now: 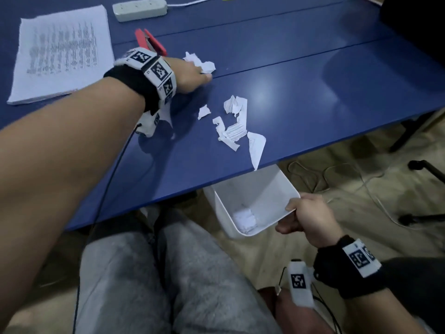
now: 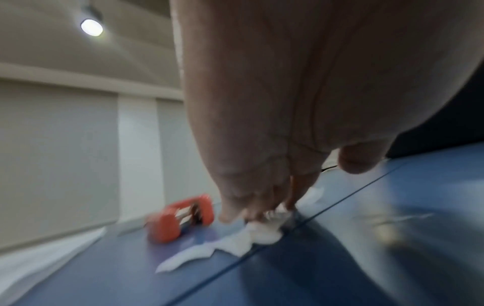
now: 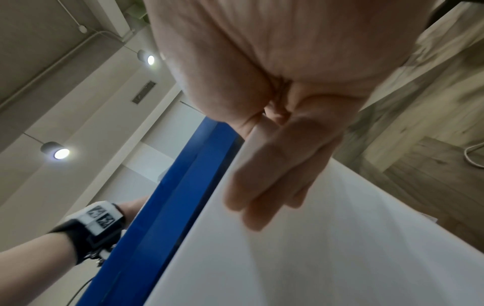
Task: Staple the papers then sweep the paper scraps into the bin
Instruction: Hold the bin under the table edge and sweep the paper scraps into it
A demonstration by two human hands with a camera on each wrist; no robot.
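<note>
White crumpled scraps (image 1: 201, 63) are lying under the left hand (image 1: 190, 75), whose straightened fingers are pressing them beside the red stapler (image 1: 151, 42). Gripping the bin (image 1: 252, 203) rim below the table's (image 1: 313, 75) near edge, the right hand (image 1: 305, 218) is waiting; torn paper is feather-light and flyaway, so flat-palmed sweeping probably suits best.

Bench (image 1: 313, 75) is flat blue laminate; torn paper scraps (image 1: 237, 126) white, some with faint grey ruled lines. Stapler (image 1: 151, 42) red plastic, rectangular bin (image 1: 243, 189) plain white. Stacked paper sheets (image 1: 62, 54) white with grey print; wrist bands (image 1: 156, 71) white with black square marker patterns.
</note>
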